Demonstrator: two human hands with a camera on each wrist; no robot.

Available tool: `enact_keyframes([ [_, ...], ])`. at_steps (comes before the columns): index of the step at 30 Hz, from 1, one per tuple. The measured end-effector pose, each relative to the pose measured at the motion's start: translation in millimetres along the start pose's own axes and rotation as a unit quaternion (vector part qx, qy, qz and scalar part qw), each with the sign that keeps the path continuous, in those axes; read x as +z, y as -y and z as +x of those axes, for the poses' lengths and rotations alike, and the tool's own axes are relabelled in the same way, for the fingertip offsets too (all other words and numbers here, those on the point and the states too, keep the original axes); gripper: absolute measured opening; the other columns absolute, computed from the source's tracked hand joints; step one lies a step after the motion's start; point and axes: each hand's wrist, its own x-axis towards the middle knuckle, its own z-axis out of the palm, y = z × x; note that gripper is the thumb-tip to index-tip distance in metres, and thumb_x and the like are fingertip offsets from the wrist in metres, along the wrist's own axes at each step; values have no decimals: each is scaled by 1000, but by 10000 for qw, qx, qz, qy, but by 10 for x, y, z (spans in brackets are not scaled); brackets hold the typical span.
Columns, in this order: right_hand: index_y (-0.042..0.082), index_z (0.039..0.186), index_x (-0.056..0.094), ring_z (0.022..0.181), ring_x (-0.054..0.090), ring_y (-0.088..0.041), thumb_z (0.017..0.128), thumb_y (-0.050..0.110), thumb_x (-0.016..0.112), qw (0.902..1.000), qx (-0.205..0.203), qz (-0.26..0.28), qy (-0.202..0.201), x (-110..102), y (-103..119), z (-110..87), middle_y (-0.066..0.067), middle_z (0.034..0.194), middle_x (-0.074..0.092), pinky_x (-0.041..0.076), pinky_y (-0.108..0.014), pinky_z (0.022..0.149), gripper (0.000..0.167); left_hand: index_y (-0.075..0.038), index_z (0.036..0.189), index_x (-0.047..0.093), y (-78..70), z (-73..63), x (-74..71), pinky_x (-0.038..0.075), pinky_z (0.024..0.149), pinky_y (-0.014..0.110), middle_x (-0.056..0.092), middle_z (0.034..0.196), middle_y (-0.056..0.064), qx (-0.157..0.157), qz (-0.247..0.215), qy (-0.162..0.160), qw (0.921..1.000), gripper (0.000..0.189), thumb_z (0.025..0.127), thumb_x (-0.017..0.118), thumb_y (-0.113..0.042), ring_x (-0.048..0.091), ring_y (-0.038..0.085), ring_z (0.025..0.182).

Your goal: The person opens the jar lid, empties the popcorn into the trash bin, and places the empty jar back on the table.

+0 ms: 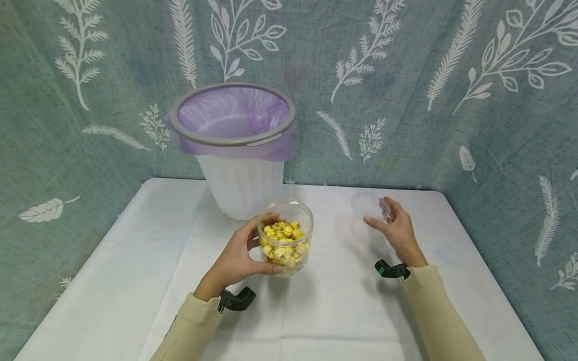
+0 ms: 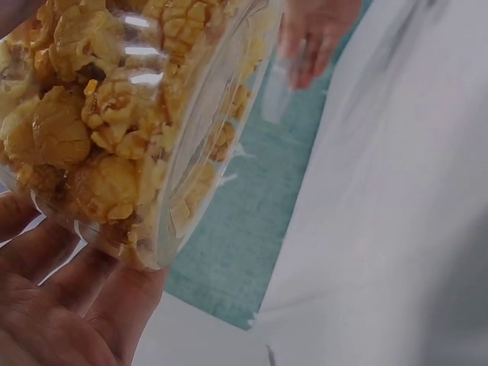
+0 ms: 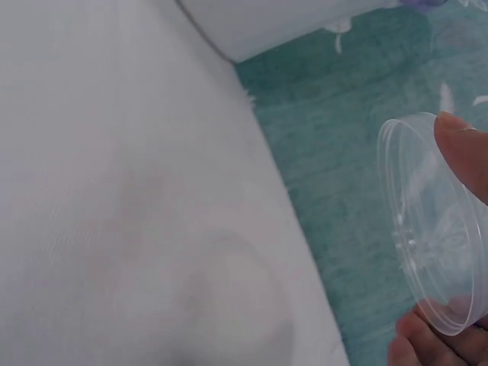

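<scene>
A clear plastic jar (image 1: 285, 245), part filled with yellow popcorn (image 1: 284, 231), is held above the table by my left hand (image 1: 241, 253), its thumb and fingers curled round the side. Its top is uncovered. Close up in the left wrist view, the popcorn (image 2: 114, 122) presses against the jar wall, and the round base faces right. Over to the right, my right hand (image 1: 399, 233) pinches a clear round lid (image 1: 367, 205) at its edge. The lid (image 3: 427, 229) is tilted on its side in the right wrist view, between thumb and fingers.
Behind the jar stands a white bin (image 1: 244, 183) with a grey rim and a purple liner bag (image 1: 235, 113). A white cloth covers the table (image 1: 343, 311). Green leaf-patterned fabric (image 1: 316, 60) hangs at the back and both sides.
</scene>
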Motion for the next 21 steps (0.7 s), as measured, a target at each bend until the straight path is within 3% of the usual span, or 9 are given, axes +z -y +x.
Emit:
enact_keyframes([
  [11,-1,165,21,156,23,-47,91,29,86,9928,560,-944,487,33,-207,84,-22,171,23,27,-58,124,103,-8,155,46,-24,-16,1,50,109,37,53,154,10,-12,-9,-10,10000,97,72,97,-3,52,26,140],
  [21,-7,162,26,153,25,-49,84,27,91,9798,519,-1798,704,56,-303,99,-33,165,28,28,-62,122,107,-9,155,47,-32,-30,-10,51,109,37,53,154,9,-7,-26,-12,10000,97,72,97,-4,53,25,139],
])
